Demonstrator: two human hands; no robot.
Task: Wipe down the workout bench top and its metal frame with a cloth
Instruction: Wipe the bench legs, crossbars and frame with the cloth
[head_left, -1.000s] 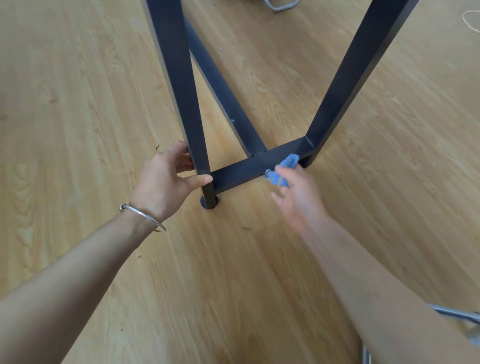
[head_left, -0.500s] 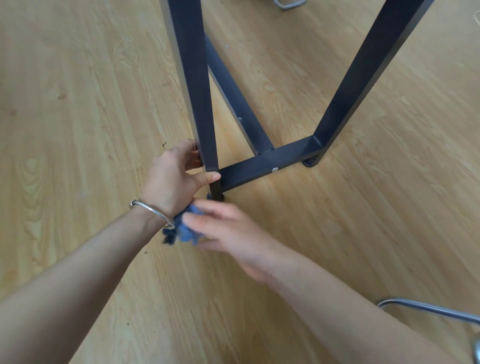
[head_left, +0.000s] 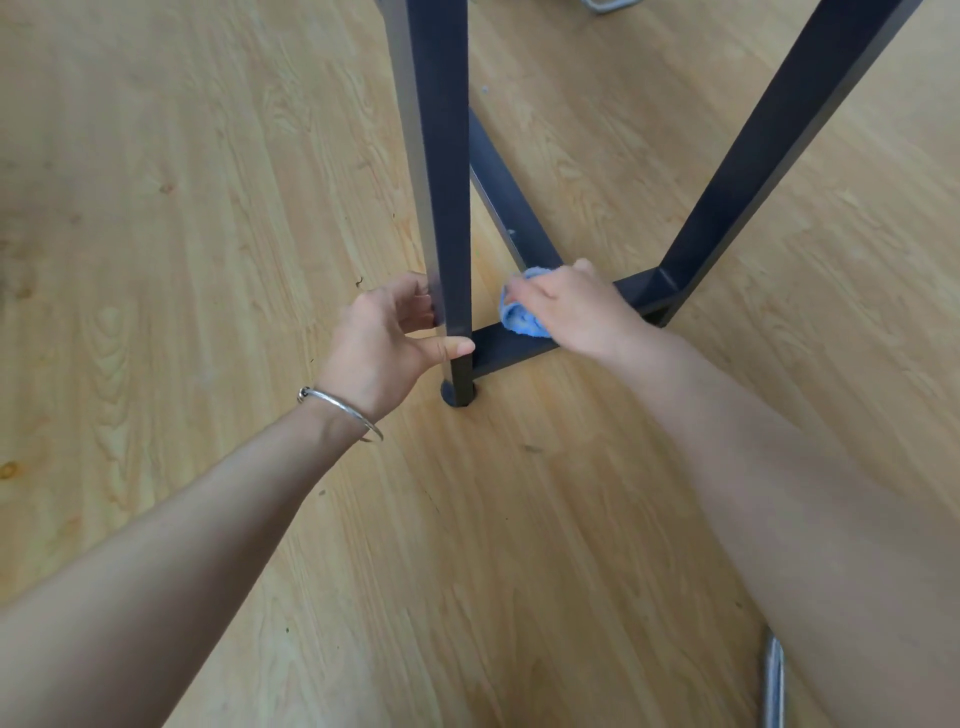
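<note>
Head view, looking down at the lower end of a dark metal frame (head_left: 670, 283) standing on a wood-grain floor (head_left: 182, 208). The frame shows 2 square-section legs joined close to the floor by 1 crossbar (head_left: 498, 349). Leg 1 (head_left: 447, 182) rises at centre; leg 2 (head_left: 769, 145) slants away to the upper right corner. A rail (head_left: 506, 202) runs back from the crossbar between the 2 legs. Leg 1 ends in a round dark foot (head_left: 457, 397) that rests on the floor.

Left hand (head_left: 387, 338): grasps leg 1 just above its joint with the crossbar, thumb laid across the near face and the other fingers curled round the far side. A thin silver bracelet (head_left: 343, 410) circles this wrist.

Right hand (head_left: 576, 312): fingers curled over a bunched blue cloth (head_left: 519, 314), holding it pressed on the top of the crossbar where the rail meets it. The cloth lies between leg 1 and the hand, near leg 1 but apart from it; part of it is hidden under the palm.

A chrome tube (head_left: 774, 686) shows at the lower edge, beside the right forearm. A few small dark specks dot the floor around leg 1.
</note>
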